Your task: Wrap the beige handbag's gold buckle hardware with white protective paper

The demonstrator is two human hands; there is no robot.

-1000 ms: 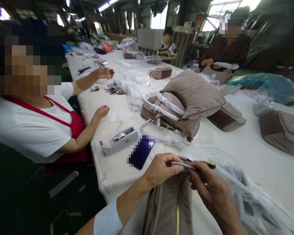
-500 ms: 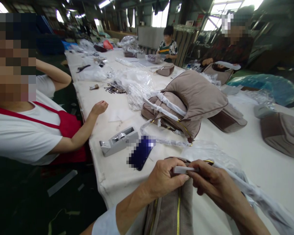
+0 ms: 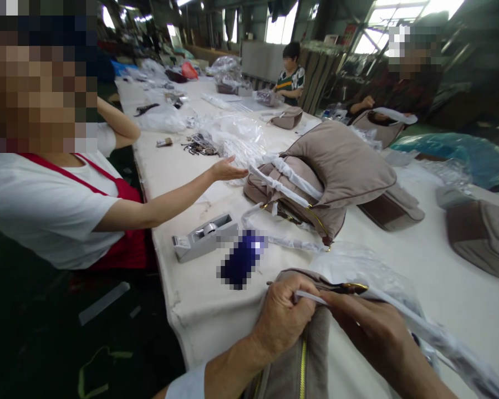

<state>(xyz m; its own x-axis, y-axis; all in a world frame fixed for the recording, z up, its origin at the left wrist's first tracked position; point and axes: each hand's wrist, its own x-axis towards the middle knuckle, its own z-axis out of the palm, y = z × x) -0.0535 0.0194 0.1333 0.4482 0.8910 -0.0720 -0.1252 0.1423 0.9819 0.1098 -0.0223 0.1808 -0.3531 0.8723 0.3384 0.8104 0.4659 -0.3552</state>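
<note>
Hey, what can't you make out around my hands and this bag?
Head view only:
1. Taupe bag: lower part cut off by the bottom edge; top corner covered by the left hand.
2. White strip: its pinched stretch hidden under fingers of the right hand.
3. Blue object: pixelated, unidentifiable.
4. Gold part beside the strip: too small to identify.

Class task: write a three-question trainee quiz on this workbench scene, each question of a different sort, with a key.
1. True or false: the tape dispenser lies left of the phone.
2. What do the person's left grip and right grip both pinch? A strip; B phone; C tape dispenser.
3. Fill in: the bag under them has a ___-coloured zip.
Key: 1 true; 2 A; 3 gold.
</note>
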